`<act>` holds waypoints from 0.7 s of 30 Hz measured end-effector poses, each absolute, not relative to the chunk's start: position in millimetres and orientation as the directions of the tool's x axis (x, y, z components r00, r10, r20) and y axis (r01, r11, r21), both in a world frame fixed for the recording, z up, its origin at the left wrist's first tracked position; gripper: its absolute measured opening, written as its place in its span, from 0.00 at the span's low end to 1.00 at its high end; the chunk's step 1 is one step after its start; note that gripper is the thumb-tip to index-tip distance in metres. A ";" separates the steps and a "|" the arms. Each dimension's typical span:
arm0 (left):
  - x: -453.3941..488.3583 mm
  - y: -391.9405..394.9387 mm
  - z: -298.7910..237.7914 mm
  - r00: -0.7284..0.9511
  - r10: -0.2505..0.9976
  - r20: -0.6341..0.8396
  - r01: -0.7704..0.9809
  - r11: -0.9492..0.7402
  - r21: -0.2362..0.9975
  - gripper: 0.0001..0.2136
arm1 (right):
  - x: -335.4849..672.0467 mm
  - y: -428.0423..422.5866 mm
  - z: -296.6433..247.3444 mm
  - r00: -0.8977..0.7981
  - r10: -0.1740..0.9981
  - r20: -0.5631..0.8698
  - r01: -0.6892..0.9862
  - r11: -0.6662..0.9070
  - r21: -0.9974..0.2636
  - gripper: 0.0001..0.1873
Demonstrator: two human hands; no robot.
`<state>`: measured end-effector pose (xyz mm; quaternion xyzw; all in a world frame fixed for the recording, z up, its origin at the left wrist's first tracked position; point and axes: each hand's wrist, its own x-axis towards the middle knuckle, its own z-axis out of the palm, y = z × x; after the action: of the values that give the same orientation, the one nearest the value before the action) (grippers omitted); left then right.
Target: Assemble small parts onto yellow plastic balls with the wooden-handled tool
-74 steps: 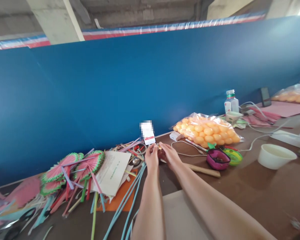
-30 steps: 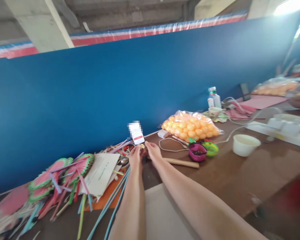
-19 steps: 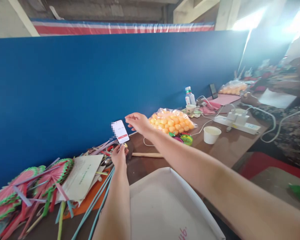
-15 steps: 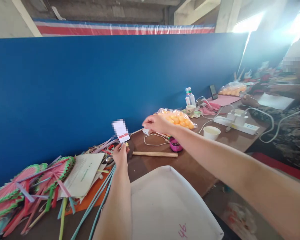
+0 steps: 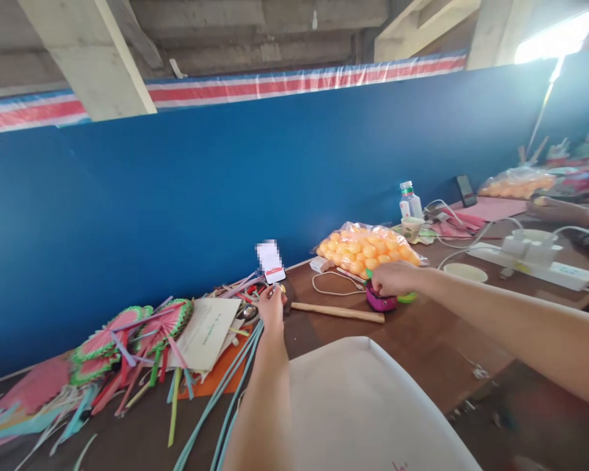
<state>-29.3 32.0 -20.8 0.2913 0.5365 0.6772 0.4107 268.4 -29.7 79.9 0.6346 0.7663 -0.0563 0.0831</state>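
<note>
My left hand is closed, its fingertips pinching a small shiny object with a yellowish part, too small to name. It is just in front of a propped-up phone. Fingers curled down, my right hand is at a small purple container, touching its top. Bright green tips stick out beside that container, and whatever the right fingers grip is hidden. Between the hands lies a wooden stick like a tool handle. A white padded board or cushion sits in front of me.
A bag of orange balls lies behind the purple container. Pink-and-green paper fans, papers and blue strips cover the left side. A white cup, power strip, bottles and a person's hand are at right.
My right hand has come down from above the table near the white plug onto the purple container. My left hand keeps its pinch by the phone. The view has turned left.
</note>
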 end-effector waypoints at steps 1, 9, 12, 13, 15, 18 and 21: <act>-29.1 31.7 -20.8 -0.488 0.872 -0.039 -0.246 -0.094 0.965 0.12 | 266.1 -29.0 80.8 -0.173 0.965 -0.196 0.984 0.179 0.015 0.04; -27.4 26.7 -14.5 -0.460 0.884 -0.084 -0.267 -0.048 0.963 0.11 | 264.8 -19.6 74.3 -0.114 0.966 -0.232 0.989 0.088 -0.120 0.10; -27.0 26.9 -14.1 -0.458 0.884 -0.095 -0.257 -0.029 0.966 0.12 | 268.2 -17.0 70.0 -0.113 0.969 -0.219 0.974 0.065 -0.216 0.11; -26.8 27.0 -14.4 -0.459 0.883 -0.098 -0.255 -0.025 0.967 0.12 | 269.0 -16.6 69.4 -0.124 0.967 -0.220 0.968 0.069 -0.241 0.11; -26.5 27.4 -15.1 -0.460 0.882 -0.100 -0.254 -0.023 0.967 0.12 | 270.0 -16.5 68.9 -0.145 0.961 -0.235 0.960 0.078 -0.270 0.11; -26.5 28.1 -16.2 -0.455 0.885 -0.096 -0.258 -0.027 0.966 0.12 | 271.9 -15.5 68.8 -0.177 0.953 -0.247 0.958 0.108 -0.267 0.10; -27.3 29.2 -17.4 -0.455 0.885 -0.096 -0.261 -0.030 0.965 0.12 | 277.9 -12.2 70.1 -0.206 0.946 -0.250 0.957 0.141 -0.254 0.09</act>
<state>-27.3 29.2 -17.4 0.2870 0.5433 0.6576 0.4358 277.9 -12.2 70.1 0.6298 0.7553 -0.1806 0.0150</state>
